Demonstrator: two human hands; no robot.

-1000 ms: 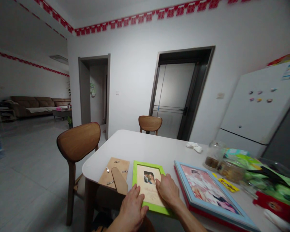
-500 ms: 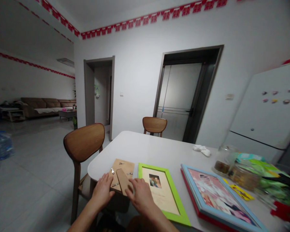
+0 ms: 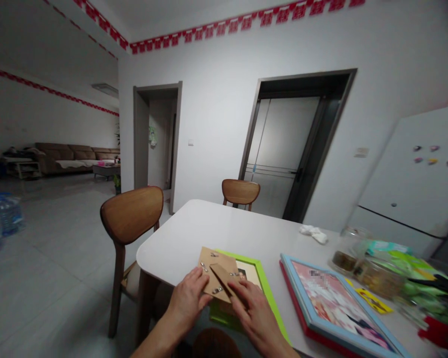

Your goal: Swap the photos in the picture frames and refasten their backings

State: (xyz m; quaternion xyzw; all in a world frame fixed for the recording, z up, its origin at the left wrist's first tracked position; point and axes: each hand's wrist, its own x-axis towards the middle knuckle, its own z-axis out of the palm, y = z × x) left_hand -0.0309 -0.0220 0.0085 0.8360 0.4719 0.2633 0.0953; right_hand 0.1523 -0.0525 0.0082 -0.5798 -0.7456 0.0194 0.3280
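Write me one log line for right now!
left hand: holds backing board | right hand: holds it too | green frame: partly underneath

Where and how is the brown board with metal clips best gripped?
Probably pinch the brown board by its opposite side edges, coming from left and right. It looks thin and flat, so a pinch should close easily over an edge; the metal clips and slanting strut on its upper face make poorer holds. The left hand is at its left edge.
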